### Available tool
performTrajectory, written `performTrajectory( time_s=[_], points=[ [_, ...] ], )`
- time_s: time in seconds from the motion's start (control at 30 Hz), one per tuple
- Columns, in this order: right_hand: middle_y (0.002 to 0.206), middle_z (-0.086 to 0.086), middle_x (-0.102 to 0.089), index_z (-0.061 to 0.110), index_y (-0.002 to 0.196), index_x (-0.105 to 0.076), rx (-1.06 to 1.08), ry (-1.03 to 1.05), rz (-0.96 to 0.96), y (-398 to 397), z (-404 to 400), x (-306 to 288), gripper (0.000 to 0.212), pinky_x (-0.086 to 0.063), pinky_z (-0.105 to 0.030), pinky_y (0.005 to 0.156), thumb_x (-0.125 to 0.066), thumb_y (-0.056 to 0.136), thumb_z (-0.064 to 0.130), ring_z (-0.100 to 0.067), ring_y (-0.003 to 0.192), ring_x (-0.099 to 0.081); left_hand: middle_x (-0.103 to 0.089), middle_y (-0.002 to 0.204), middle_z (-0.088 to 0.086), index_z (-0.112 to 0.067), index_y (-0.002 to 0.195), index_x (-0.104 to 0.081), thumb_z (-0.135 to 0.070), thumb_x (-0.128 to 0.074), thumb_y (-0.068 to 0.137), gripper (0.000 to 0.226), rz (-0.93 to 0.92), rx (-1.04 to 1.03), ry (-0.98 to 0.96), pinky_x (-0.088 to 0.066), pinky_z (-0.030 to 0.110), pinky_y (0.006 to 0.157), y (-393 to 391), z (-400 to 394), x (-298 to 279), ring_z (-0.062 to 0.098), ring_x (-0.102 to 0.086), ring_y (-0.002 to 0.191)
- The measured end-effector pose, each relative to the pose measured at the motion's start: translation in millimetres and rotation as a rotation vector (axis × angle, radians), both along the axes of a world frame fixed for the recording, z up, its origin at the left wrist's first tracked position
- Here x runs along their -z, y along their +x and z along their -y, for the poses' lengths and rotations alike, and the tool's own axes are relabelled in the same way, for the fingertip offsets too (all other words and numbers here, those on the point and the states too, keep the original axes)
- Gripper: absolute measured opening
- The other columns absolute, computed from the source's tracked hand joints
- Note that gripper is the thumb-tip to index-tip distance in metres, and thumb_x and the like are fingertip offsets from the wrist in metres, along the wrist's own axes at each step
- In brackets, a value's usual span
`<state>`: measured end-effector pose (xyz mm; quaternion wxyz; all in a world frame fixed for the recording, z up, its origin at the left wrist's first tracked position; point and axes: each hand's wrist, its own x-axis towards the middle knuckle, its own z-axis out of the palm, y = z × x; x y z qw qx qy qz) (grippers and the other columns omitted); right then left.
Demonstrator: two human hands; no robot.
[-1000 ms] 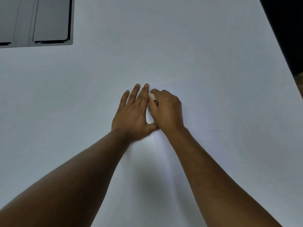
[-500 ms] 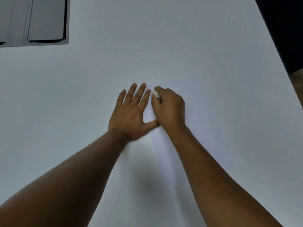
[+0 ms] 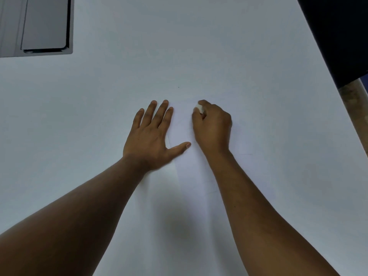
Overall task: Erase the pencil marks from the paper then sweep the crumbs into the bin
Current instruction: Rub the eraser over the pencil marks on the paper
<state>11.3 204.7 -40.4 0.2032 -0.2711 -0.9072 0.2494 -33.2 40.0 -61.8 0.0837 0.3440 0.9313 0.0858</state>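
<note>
A white sheet of paper [image 3: 191,176] lies on the white table, hard to tell from it, with a fold line running down between my arms. My left hand [image 3: 153,136] presses flat on the paper's left part, fingers straight and thumb spread. My right hand [image 3: 212,126] is curled and pinches a small white eraser [image 3: 199,107] between thumb and forefinger, its tip down on the paper. A faint pencil stroke [image 3: 247,154] shows right of my right wrist. No bin is in view.
A grey recessed panel [image 3: 39,26] sits in the table [image 3: 258,56] at the far left corner. The table's right edge [image 3: 326,66] runs diagonally, with dark floor beyond it. A tiny dark speck [image 3: 178,87] lies beyond my fingers.
My right hand with the eraser has slid to the right, away from my left hand, opening a gap between them. My left hand stays flat in place.
</note>
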Motion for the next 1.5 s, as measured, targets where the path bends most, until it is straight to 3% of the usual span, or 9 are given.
performTrajectory(
  time_s=[0.1, 0.37, 0.63, 0.8, 0.97, 1.17, 1.37, 1.43, 1.5],
  points=[
    [0.084, -0.005, -0.071, 0.012, 0.107, -0.072, -0.034, 0.077, 0.051, -0.8, 7.9, 3.7, 0.024, -0.038, -0.024, 0.063, -0.056, 0.092, 0.021, -0.023, 0.076, -0.066, 0.005, 0.173, -0.004, -0.021, 0.165, -0.004, -0.088, -0.017, 0.088, 0.103, 0.001, 0.001, 0.006, 0.003, 0.046, 0.129, 0.4, -0.1, 0.2, 0.019, 0.012, 0.158],
    [0.072, -0.009, -0.067, 0.009, 0.089, -0.070, 0.134, 0.012, 0.058, 18.3, -41.1, -0.7, 0.017, -0.050, -0.032, 0.064, -0.056, 0.086, 0.018, -0.029, 0.069, -0.062, 0.002, 0.173, -0.004, -0.019, 0.165, -0.007, -0.088, -0.021, 0.088, 0.104, 0.008, -0.003, 0.013, 0.002, 0.047, 0.128, 0.6, -0.7, -2.0, 0.019, 0.011, 0.158],
    [0.091, -0.003, -0.073, 0.016, 0.111, -0.070, -0.177, -0.031, 0.081, -12.9, 32.5, -0.6, 0.027, -0.053, -0.031, 0.076, -0.052, 0.095, 0.028, -0.023, 0.086, -0.068, -0.005, 0.173, 0.001, -0.014, 0.164, -0.011, -0.088, -0.019, 0.086, 0.108, -0.013, 0.028, 0.041, -0.002, 0.048, 0.128, 0.1, 1.4, 0.8, 0.022, 0.004, 0.159],
    [0.103, -0.004, -0.072, 0.016, 0.118, -0.067, -0.112, 0.050, 0.144, -12.6, 24.1, 0.1, 0.029, -0.047, -0.030, 0.077, -0.051, 0.096, 0.026, -0.023, 0.095, -0.066, -0.003, 0.173, 0.001, -0.013, 0.164, -0.011, -0.087, -0.018, 0.087, 0.108, -0.011, 0.021, 0.026, -0.001, 0.047, 0.129, 0.2, 1.2, 0.1, 0.022, 0.006, 0.159],
    [0.064, 0.001, -0.056, 0.016, 0.074, -0.058, 0.022, 0.027, 0.122, -6.2, -5.6, 0.7, 0.016, -0.032, -0.025, 0.059, -0.053, 0.089, 0.016, -0.019, 0.058, -0.050, 0.005, 0.173, -0.003, -0.015, 0.165, -0.004, -0.088, -0.017, 0.088, 0.107, 0.007, 0.004, 0.007, 0.003, 0.046, 0.128, 0.7, 0.6, -0.3, 0.019, 0.012, 0.158],
    [0.099, -0.004, -0.073, 0.013, 0.117, -0.068, -0.139, -0.017, 0.093, -11.3, 34.8, -0.5, 0.029, -0.048, -0.029, 0.077, -0.053, 0.096, 0.026, -0.023, 0.091, -0.068, -0.004, 0.173, 0.001, -0.013, 0.164, -0.012, -0.088, -0.015, 0.086, 0.109, -0.018, 0.030, 0.032, -0.002, 0.048, 0.129, 0.3, 2.1, 2.3, 0.022, 0.005, 0.159],
    [0.080, -0.005, -0.069, 0.012, 0.089, -0.068, 0.094, 0.042, 0.189, -6.4, -6.8, 0.3, 0.019, -0.037, -0.028, 0.062, -0.052, 0.092, 0.022, -0.026, 0.074, -0.062, 0.004, 0.173, -0.003, -0.015, 0.165, -0.004, -0.088, -0.018, 0.088, 0.107, 0.005, 0.002, 0.003, 0.002, 0.046, 0.129, 1.4, -0.2, -0.4, 0.019, 0.012, 0.158],
    [0.070, -0.006, -0.065, 0.008, 0.083, -0.067, 0.142, -0.019, 0.165, -2.3, -16.8, -1.3, 0.019, -0.043, -0.031, 0.060, -0.054, 0.090, 0.020, -0.023, 0.062, -0.054, 0.006, 0.173, -0.004, -0.016, 0.165, -0.003, -0.088, -0.018, 0.088, 0.106, 0.009, -0.001, 0.003, 0.003, 0.046, 0.128, 1.2, -0.4, -1.1, 0.018, 0.013, 0.158],
    [0.079, -0.007, -0.072, 0.009, 0.094, -0.072, 0.112, -0.058, 0.070, -0.6, -7.3, -4.0, 0.020, -0.051, -0.032, 0.068, -0.057, 0.090, 0.021, -0.025, 0.071, -0.063, 0.005, 0.173, -0.003, -0.016, 0.165, -0.004, -0.088, -0.017, 0.088, 0.106, 0.008, 0.000, 0.001, 0.002, 0.046, 0.128, 1.0, -0.4, -0.9, 0.019, 0.012, 0.158]
  ],
)
